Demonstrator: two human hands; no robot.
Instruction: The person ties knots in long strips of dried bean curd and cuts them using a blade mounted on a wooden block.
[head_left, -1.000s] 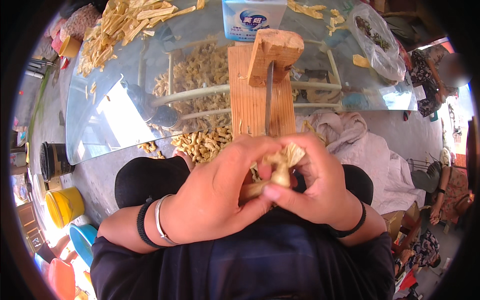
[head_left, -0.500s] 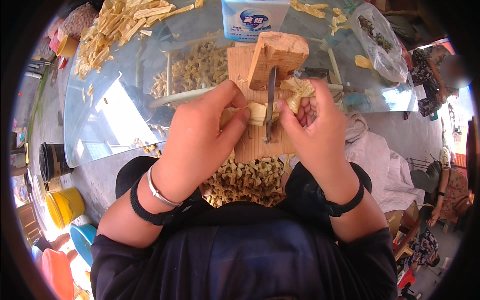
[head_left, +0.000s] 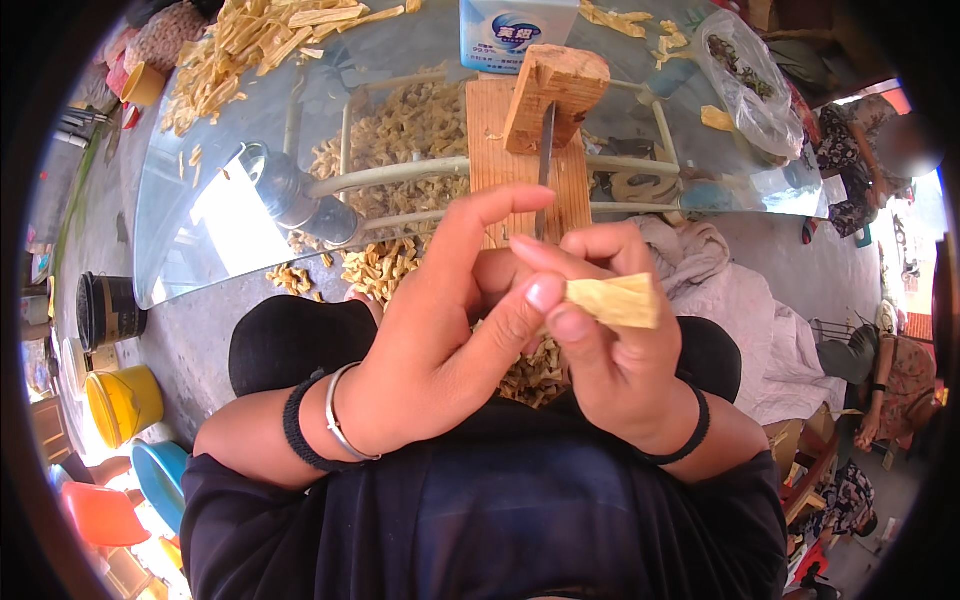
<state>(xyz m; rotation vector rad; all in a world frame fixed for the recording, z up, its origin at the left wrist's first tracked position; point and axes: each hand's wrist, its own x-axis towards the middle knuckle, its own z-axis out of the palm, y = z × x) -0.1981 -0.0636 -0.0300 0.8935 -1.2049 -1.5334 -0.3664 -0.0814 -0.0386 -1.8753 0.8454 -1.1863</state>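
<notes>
Just above my lap, both hands meet at a folded yellow strip that looks like tofu skin [head_left: 622, 300]. My right hand [head_left: 625, 365] pinches it between thumb and fingers, and one end sticks out to the right. My left hand [head_left: 440, 310] presses its thumb at the strip's left end, index finger raised; the other fingers are partly hidden. Beyond the hands, a narrow metal blade [head_left: 546, 165] runs from a wooden block [head_left: 558, 90] on a wooden board [head_left: 490, 135]. A heap of knotted tofu skin pieces [head_left: 535, 378] shows below my hands.
The glass table [head_left: 240, 110] bears loose tofu skin strips [head_left: 250, 50], a blue-white package [head_left: 515, 30] and a clear plastic bag [head_left: 750, 85]. More knots [head_left: 385, 150] show under the glass. A pale sack [head_left: 740, 310] lies right; yellow [head_left: 125, 400] and black buckets [head_left: 108, 308] stand left.
Both hands have drawn back from the blade toward my body and come together. The strip that my left hand held at the blade and the knotted piece in my right hand are no longer there.
</notes>
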